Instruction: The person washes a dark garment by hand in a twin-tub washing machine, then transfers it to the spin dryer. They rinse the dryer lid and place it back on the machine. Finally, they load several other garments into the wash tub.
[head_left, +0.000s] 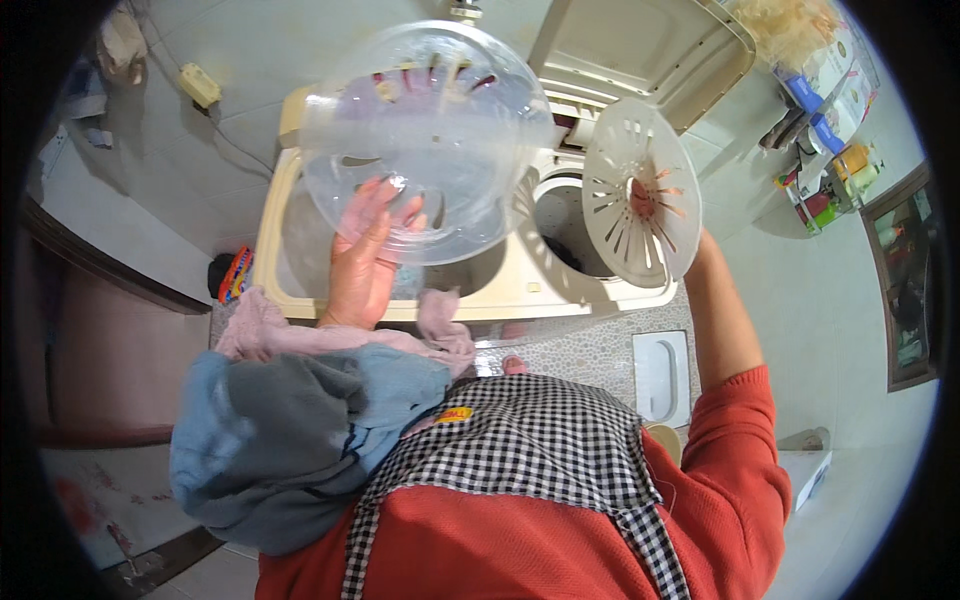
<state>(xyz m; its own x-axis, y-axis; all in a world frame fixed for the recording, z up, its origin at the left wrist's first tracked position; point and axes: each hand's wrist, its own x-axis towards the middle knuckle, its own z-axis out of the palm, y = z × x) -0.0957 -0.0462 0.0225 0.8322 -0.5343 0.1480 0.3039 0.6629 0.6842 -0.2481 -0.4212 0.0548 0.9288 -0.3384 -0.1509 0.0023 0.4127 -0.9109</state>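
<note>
A round, clear plastic piece (450, 97) with slot-like openings is held up by my left hand (362, 262), whose fingers show at and through its near edge. My right hand (643, 197) grips a white slotted plastic disc (611, 169) from behind; parts of the hand show at its centre and through its slots. Below both stands a cream twin-tub washing machine (487, 309). The disc partly covers the round spin tub (551, 214), where something dark lies. Pink cloth (330, 341) and blue-grey clothing (300, 420) hang over my left arm.
The machine's raised lid (622, 45) leans at the back wall. A squat toilet (661, 375) is set in the pebbled floor at right. At left sits a colourful packet (236, 274). A wall rack (832, 195) holds bottles. A cord runs from the yellowish wall box (199, 85).
</note>
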